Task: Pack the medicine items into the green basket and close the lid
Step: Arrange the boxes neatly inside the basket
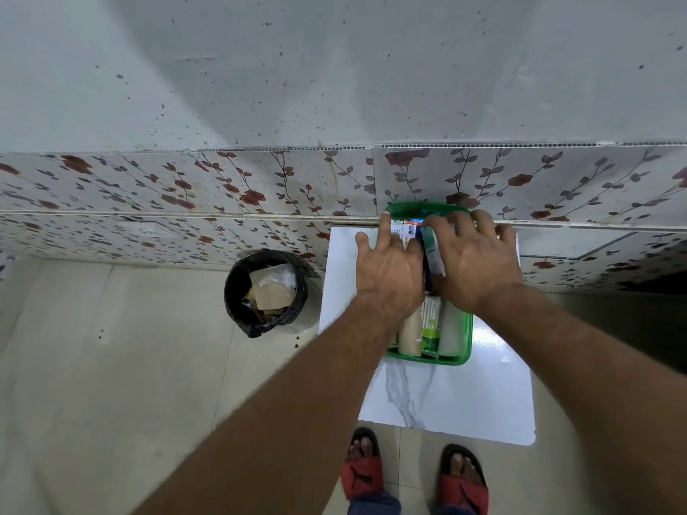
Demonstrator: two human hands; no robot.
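The green basket (465, 340) stands on a white marble-patterned table top, against the wall. Its green lid (423, 209) is raised at the far side. Inside lie medicine items: printed boxes (406, 230) at the far end, a white and green carton (433, 252) between my hands, a beige roll (410, 335), a green and white tube (431, 326) and a white roll (451, 333) at the near end. My left hand (386, 271) and my right hand (474, 262) lie flat over the basket's far half, fingers spread. The fingertips reach the lid's lower edge and grip nothing that I can see.
The table top (446, 399) extends bare toward me. A black-lined waste bin (264, 291) with cardboard and paper stands on the floor to the left. The floral tiled wall (223, 187) is directly behind the basket. My feet in red sandals (362, 473) are below the table edge.
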